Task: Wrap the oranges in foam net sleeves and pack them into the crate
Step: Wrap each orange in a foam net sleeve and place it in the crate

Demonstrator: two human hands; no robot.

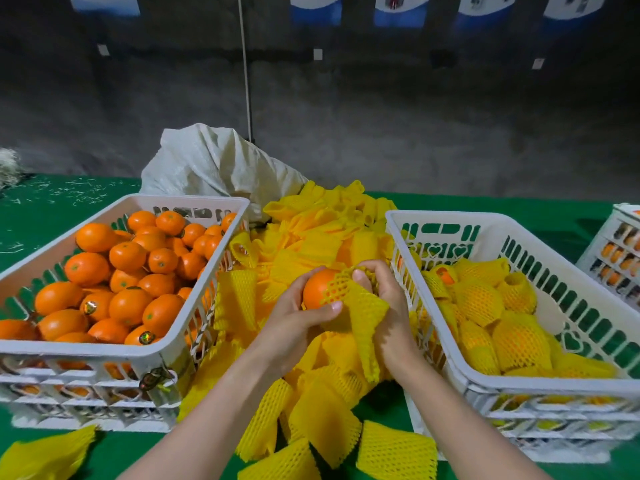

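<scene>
My left hand point(294, 320) grips a bare orange point(317, 287) above the middle of the table. A yellow foam net sleeve point(360, 313) covers the orange's right side, and my right hand point(388, 306) pinches the sleeve's stretched mouth. The rest of the sleeve hangs down between my hands. On the left, a white crate point(145, 351) holds several unwrapped oranges point(128, 271). To the right stands another white crate point(450, 362), and in it lie several oranges wrapped in yellow sleeves point(512, 334).
A pile of loose yellow sleeves point(311, 237) fills the green table point(52, 209) between the crates and spreads toward me. A white woven sack point(214, 164) lies behind the pile. Part of a third crate point(620, 251) shows at the far right.
</scene>
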